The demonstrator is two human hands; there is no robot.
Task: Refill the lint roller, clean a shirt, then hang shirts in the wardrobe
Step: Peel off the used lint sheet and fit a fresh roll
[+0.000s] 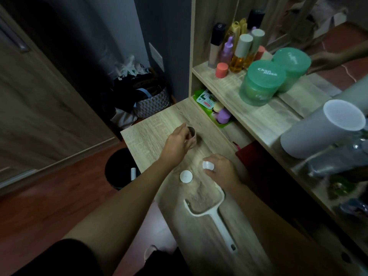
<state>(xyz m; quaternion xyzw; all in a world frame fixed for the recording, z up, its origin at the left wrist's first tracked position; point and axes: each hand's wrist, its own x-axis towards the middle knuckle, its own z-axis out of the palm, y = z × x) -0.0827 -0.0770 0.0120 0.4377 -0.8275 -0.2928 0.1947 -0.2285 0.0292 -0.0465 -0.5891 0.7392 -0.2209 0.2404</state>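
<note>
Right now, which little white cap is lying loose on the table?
The white cap nearer the left arm lies loose on the table. The other white cap is in the right hand.

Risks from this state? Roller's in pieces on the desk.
1. The loose white end cap lies near the desk's left edge, above the black bin; a forearm sweep might knock it in.
2. The left hand has a fingertip grip on the cardboard core; it might slip and roll.

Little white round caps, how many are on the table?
2. One white cap lies loose on the table, just left of the right hand. The other white cap is pinched in that hand's grip. More may be hidden under the hands.
</note>
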